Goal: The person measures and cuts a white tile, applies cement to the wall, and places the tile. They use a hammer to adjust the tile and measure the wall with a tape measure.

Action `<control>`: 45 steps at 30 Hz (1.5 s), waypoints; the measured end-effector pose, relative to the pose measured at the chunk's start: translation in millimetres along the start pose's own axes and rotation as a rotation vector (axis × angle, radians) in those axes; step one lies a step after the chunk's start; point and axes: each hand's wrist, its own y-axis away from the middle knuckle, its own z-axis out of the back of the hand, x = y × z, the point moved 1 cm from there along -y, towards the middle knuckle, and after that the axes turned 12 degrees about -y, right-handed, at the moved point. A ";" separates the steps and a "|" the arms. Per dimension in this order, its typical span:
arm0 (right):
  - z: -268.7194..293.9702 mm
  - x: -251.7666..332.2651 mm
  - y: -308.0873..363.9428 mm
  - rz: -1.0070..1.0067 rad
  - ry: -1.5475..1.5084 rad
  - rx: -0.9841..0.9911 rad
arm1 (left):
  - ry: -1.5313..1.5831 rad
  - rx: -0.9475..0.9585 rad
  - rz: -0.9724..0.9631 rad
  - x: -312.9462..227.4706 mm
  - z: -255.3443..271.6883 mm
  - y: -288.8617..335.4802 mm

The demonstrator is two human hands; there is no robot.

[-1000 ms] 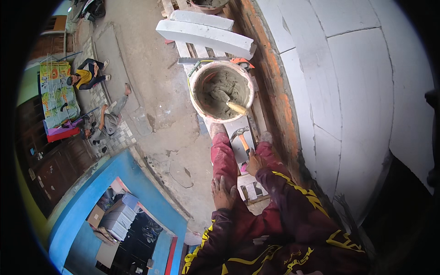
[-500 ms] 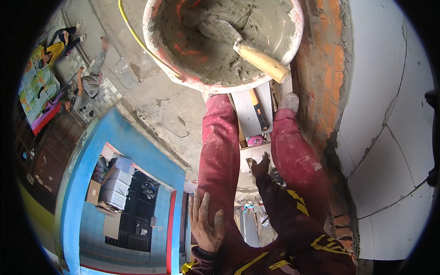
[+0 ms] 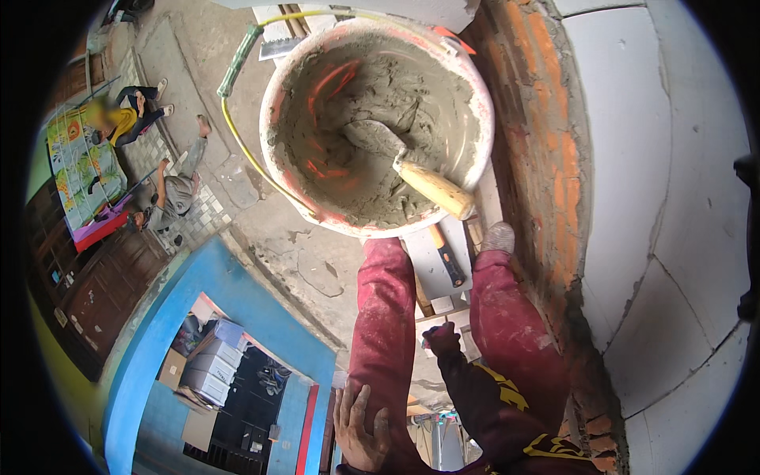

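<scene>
My left hand (image 3: 361, 427) rests on my left thigh, its mortar-stained fingers stretched out and nothing in them. My right hand (image 3: 445, 340) is between my knees, closed around a small pink thing (image 3: 427, 336) that mostly hides behind the fingers; its kind is unclear. Beyond my feet stands a pale bucket (image 3: 273, 119) of wet grey mortar (image 3: 380, 75). A trowel (image 3: 431, 188) lies in it, blade in the mortar and wooden handle over the near rim. Below the bucket, a tool handle (image 3: 450, 261) with a black and orange grip rests on a white block (image 3: 427, 273); its far end is hidden.
A brick wall edge (image 3: 546, 119) and white block wall (image 3: 625, 158) run along my right. The bucket's yellow handle (image 3: 237, 134) hangs out left. Behind it lies a toothed metal blade (image 3: 275, 49). Two people (image 3: 127, 119) sit far left, near a blue-framed building (image 3: 229, 277).
The bucket and my legs sit lower in the picture as the view shifted. My right hand has closed, and the pink thing that lay below the tool handle appears in it.
</scene>
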 end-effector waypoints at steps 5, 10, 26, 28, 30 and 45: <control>108.5 23.3 116.4 1.060 0.458 0.394 | -0.047 -0.154 -0.177 -13.0 -10.7 14.0; 242.8 57.1 252.5 0.644 -0.698 0.290 | 0.056 -0.082 -0.397 -72.0 30.1 37.6; 446.7 -47.9 549.8 1.061 -0.984 0.091 | 0.945 0.842 -0.587 -220.8 165.5 206.9; 458.1 -69.0 568.7 1.220 -0.974 -0.057 | 0.891 0.899 -0.602 -239.8 173.4 225.1; 467.0 -98.0 581.5 1.065 -1.073 -0.013 | 0.665 0.990 -0.719 -261.1 177.3 238.4; 452.4 -305.0 603.1 0.796 -1.190 -0.592 | 0.089 1.035 -1.685 -381.8 38.6 358.8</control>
